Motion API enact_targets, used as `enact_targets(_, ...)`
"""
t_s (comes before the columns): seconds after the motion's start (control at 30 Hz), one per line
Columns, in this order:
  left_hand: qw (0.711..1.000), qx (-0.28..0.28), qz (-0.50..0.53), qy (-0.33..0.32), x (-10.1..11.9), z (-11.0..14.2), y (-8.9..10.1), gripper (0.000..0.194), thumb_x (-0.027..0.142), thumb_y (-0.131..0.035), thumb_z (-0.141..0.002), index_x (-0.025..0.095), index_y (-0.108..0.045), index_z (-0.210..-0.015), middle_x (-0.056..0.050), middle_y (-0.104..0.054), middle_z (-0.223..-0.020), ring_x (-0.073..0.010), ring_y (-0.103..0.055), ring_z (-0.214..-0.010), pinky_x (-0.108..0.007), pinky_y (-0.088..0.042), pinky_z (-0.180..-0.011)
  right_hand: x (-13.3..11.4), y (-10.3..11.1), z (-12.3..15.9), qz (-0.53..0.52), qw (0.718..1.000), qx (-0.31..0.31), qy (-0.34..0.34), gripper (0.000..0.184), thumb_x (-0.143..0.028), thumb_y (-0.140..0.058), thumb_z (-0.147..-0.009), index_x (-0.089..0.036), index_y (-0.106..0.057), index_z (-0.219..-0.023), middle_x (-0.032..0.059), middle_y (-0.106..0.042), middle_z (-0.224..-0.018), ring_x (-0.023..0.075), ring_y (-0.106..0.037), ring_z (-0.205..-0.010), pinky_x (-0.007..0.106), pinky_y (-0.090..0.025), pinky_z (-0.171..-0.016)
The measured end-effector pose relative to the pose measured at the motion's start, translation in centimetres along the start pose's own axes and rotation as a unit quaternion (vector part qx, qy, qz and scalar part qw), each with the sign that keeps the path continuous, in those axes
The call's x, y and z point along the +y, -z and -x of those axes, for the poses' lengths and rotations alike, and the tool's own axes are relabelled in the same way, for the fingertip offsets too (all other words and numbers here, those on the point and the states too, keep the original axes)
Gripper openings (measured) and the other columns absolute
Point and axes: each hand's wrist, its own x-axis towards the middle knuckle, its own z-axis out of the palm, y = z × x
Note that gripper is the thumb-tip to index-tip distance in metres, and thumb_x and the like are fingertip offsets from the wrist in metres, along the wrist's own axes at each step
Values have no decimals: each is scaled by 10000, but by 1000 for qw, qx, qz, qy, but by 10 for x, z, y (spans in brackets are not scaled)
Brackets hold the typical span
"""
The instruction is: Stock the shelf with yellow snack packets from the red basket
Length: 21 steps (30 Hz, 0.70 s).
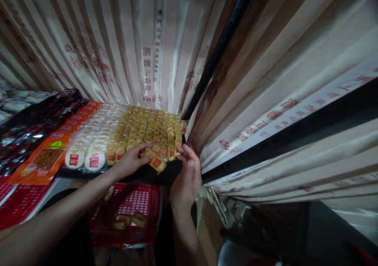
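Observation:
My left hand (136,159) pinches a small yellow snack packet (158,163) with a red label, tilted at the shelf's front edge. Behind it, rows of similar yellow snack packets (147,126) stand tightly packed on the dark shelf (171,172). At the right end of the front row is my right hand (186,175), its fingers curled and its fingertips close to the end packet. Whatever those fingers hold, if anything, is hidden. Below the shelf, a red plastic basket (155,207) contains a few loose yellow packets (139,219).
White round packaged snacks (95,157), an orange snack bag (44,159) and dark shiny packets (35,116) line the shelf to the left. Pleated printed curtains (124,41) hang behind and to the right, with a black post (218,49) between them.

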Motion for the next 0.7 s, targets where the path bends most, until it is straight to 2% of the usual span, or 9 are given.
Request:
enact_targets(0.07,998,45,-37,-15,13,-18,5,538,434,-563,-745,144,-547,-1197,-36,-651,-902,-175,-595,-741,-277,-467,-681,37,-2,-20,68,996,20,-62,441,-408,-290,-922,-172,-512,-1222,98,-543,-1255,200,-475,-1189,415,-346,-1021)
enact_targets(0.13,993,77,-76,-43,25,-38,6,503,391,-571,-743,147,-558,-1184,-44,-652,-943,-172,-599,-755,-283,-473,-706,77,-4,-39,143,983,3,-115,535,-442,-295,-893,-125,-455,-1293,135,-444,-1375,213,-366,-1295,414,-251,-1088)
enact_targets(0.2,988,86,-107,-68,38,-57,2,433,328,-571,-754,164,-581,-1155,-42,-657,-983,-172,-605,-794,-284,-472,-747,110,-5,-54,180,968,-32,-170,628,-468,-258,-886,-69,-384,-1354,170,-374,-1425,234,-308,-1337,417,-205,-1109)
enact_targets(0.27,984,79,-133,-88,50,-77,-5,383,275,-569,-768,187,-598,-1140,-32,-666,-1000,-169,-614,-821,-277,-471,-773,133,-6,-64,194,959,-69,-195,673,-486,-250,-883,-60,-315,-1399,167,-332,-1452,240,-285,-1353,409,-192,-1115)
enact_targets(0.43,971,90,-190,-114,63,-133,-34,378,195,-561,-791,186,-595,-1168,-38,-663,-1057,-168,-618,-898,-269,-463,-843,156,-9,-71,206,951,-97,-209,677,-514,-245,-887,-109,-274,-1429,139,-344,-1453,239,-318,-1341,406,-233,-1098)
enact_targets(0.57,962,77,-224,-136,58,-175,-62,389,151,-546,-803,176,-585,-1189,-53,-634,-1133,-176,-586,-1016,-271,-424,-932,165,-12,-67,223,960,-99,-139,630,-482,-214,-903,-107,-346,-1392,131,-398,-1422,218,-364,-1313,379,-265,-1084)
enact_targets(0.7,955,48,-250,-152,52,-198,-85,398,120,-510,-827,122,-562,-1222,-121,-602,-1172,-206,-572,-1039,-295,-420,-929,170,-15,-62,250,960,-85,-92,582,-438,-210,-920,-119,-355,-1384,129,-436,-1394,219,-394,-1290,380,-298,-1060)
